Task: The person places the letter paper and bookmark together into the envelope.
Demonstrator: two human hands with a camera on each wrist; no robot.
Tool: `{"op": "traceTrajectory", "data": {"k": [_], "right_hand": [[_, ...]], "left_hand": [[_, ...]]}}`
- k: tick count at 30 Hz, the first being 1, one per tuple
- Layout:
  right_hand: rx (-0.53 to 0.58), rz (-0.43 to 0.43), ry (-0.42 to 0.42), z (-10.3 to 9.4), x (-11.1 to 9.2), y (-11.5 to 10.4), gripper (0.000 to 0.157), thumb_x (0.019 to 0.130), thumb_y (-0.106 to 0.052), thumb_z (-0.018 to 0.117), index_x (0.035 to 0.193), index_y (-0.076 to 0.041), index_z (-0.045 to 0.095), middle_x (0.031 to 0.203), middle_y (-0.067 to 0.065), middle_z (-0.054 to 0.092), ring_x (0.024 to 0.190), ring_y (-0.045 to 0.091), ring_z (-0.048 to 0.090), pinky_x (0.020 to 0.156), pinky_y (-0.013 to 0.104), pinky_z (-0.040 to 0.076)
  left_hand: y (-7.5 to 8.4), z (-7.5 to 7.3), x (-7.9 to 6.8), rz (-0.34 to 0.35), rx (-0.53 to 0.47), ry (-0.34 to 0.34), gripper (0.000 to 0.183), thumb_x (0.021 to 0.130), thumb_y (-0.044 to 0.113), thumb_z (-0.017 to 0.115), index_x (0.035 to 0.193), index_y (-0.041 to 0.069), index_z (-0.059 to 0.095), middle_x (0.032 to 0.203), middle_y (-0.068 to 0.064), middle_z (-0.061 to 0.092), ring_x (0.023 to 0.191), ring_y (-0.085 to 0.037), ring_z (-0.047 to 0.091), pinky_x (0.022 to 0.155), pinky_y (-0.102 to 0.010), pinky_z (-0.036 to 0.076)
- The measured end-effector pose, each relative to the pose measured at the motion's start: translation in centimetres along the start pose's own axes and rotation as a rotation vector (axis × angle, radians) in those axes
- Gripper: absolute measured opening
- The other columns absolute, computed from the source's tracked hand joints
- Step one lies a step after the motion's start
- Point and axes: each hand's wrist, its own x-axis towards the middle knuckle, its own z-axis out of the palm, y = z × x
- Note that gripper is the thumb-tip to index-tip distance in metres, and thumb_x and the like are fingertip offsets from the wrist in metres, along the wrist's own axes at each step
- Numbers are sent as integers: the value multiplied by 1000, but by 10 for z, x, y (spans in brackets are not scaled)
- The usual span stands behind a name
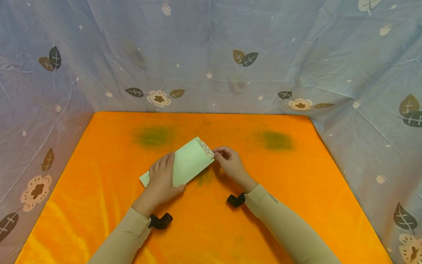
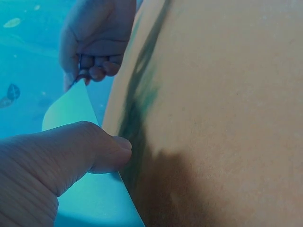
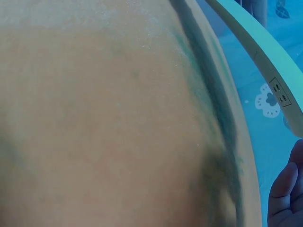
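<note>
In the head view a pale green envelope [image 1: 192, 163] lies at a slant between the hands. A speckled, patterned sheet [image 1: 206, 149] sticks out a little from its upper right end. My left hand [image 1: 161, 178] grips the envelope's lower left part, thumb along the near edge. In the left wrist view that thumb [image 2: 102, 146] crosses the envelope [image 2: 71, 111]. My right hand [image 1: 232, 167] pinches the corner at the end where the sheet shows. The right wrist view catches the envelope's underside [image 3: 265, 64], with small printed marks, and a few right fingers [image 3: 284, 189].
An orange cloth [image 1: 204, 231] with darker green patches covers the table. Bluish-grey curtains [image 1: 204, 44] with leaves and flowers enclose the back and sides. A black wrist mount shows at the left cuff [image 1: 160, 221] and another at the right cuff [image 1: 236, 200].
</note>
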Motion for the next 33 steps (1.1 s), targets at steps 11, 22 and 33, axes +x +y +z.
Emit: {"op": "traceTrajectory", "data": {"k": [11, 22, 33], "right_hand": [[-73, -25, -42, 4, -5, -16, 22, 98, -5, 54, 113, 9, 63, 97, 26, 62, 89, 52, 55, 67, 29, 48], [-112, -30, -100, 7, -5, -13, 23, 100, -2, 49, 114, 10, 62, 106, 25, 63, 96, 48, 57, 82, 47, 51], [-119, -23, -67, 7, 4, 21, 23, 100, -4, 48, 111, -3, 68, 102, 13, 66, 92, 32, 62, 71, 37, 53]], "left_hand": [[0, 1, 0, -2, -2, -4, 108, 75, 36, 81, 153, -2, 16, 152, -22, 22, 136, -44, 19, 107, -60, 14], [-1, 1, 0, -5, 12, -5, 108, 76, 36, 80, 153, 0, 14, 153, -22, 21, 136, -44, 18, 107, -60, 13], [-1, 1, 0, -5, 17, 3, 107, 75, 35, 80, 153, -1, 15, 152, -22, 22, 135, -44, 20, 107, -60, 15]]}}
